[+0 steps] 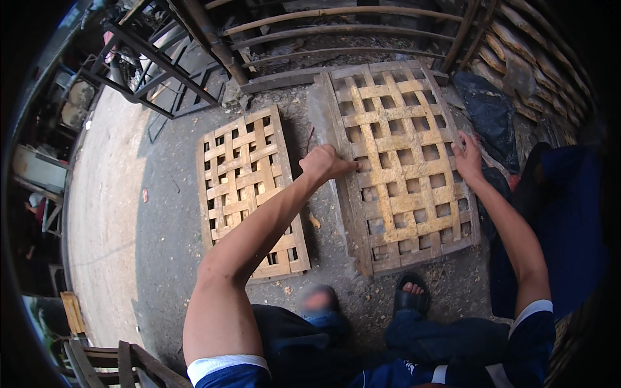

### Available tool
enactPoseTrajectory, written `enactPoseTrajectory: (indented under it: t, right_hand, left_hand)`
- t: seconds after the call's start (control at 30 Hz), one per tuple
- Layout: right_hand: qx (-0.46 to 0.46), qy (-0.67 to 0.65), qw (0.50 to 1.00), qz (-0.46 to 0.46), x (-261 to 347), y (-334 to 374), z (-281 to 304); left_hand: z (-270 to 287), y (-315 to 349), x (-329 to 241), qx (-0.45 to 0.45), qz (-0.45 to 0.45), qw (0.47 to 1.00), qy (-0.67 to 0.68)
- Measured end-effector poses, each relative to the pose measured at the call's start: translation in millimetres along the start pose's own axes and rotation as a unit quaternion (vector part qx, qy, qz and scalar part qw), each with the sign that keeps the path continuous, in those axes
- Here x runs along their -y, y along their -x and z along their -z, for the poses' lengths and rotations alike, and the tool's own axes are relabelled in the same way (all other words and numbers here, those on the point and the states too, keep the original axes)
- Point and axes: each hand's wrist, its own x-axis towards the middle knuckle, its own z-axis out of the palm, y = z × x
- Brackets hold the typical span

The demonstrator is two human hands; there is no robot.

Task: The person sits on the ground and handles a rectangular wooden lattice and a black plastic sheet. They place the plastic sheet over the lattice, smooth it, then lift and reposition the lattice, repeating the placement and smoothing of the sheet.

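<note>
A large wooden lattice panel (402, 213) of woven yellowish strips in a worn grey frame lies before me, slightly right of the middle. My left hand (321, 163) is closed at its left side, with one digit reaching over the frame to the edge of the weave. On the opposite side my right hand (468, 157) grips the frame's edge, thumb on top and some fingers hidden past the rim. To the left, a smaller wooden lattice panel (240, 171) with lighter strips lies on the ground, partly covered by my left forearm.
A slatted wooden rack (343, 30) stands beyond the large panel. Black metal frames (155, 61) are at the far left. Stacked slabs (533, 71) and dark plastic sheeting (485, 110) line the right. My sandalled feet (412, 294) are close to the panel's near edge.
</note>
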Motion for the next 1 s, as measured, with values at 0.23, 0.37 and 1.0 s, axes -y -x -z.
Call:
enactPoseTrajectory:
  t: [0.23,0.37,1.0]
  right_hand:
    - [0.004,0.04,0.999,0.015,18,-6,6]
    - [0.04,0.024,0.998,-0.036,22,-12,-7]
    - [0.016,0.05,0.997,-0.063,9,1,-23]
  left_hand:
    - [4,4,5,-0.01,0.0,0.999,0.038]
    - [13,2,11,0.02,-0.002,1.0,-0.001]
    - [-7,-10,23,0.068,0.045,0.96,0.266]
